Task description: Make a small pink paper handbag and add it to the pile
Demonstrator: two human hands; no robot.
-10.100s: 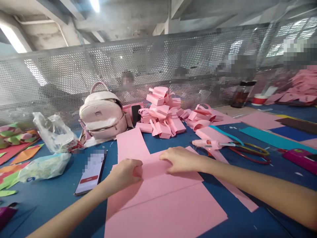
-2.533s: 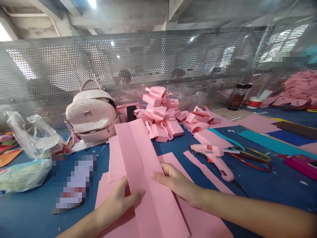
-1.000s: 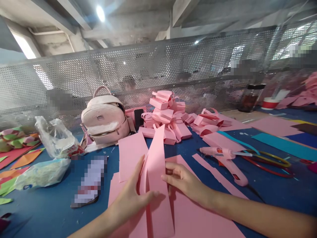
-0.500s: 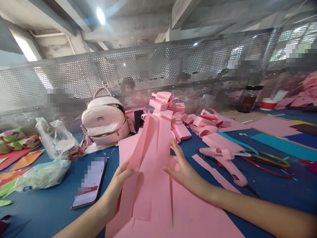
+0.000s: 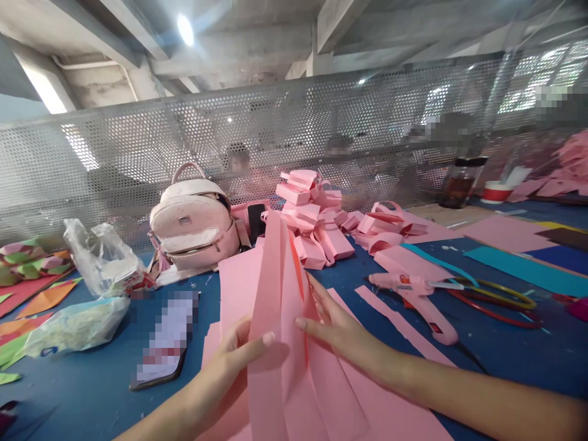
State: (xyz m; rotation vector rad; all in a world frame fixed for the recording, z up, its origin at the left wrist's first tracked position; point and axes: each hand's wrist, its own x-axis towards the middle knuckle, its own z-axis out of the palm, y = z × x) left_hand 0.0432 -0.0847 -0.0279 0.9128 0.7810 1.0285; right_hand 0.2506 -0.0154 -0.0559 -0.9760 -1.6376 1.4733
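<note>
A long pink paper sheet (image 5: 275,288) with lengthwise folds stands half lifted off the blue table (image 5: 82,392) in front of me. My left hand (image 5: 232,367) pinches its near left fold, thumb on top. My right hand (image 5: 337,331) presses against the right side of the folded sheet with fingers stretched out. More flat pink sheets (image 5: 381,410) lie under both hands.
A pale pink backpack (image 5: 193,220), a heap of folded pink paper boxes (image 5: 312,226) and a perforated metal screen stand behind. A phone (image 5: 165,343) and plastic bags (image 5: 98,263) lie left. A pink glue gun (image 5: 413,294), hoops and coloured sheets lie right.
The folded sheet has been squeezed narrower and more upright since half a second ago. My left thumb has come over its front and my right hand has slid down along its right side.
</note>
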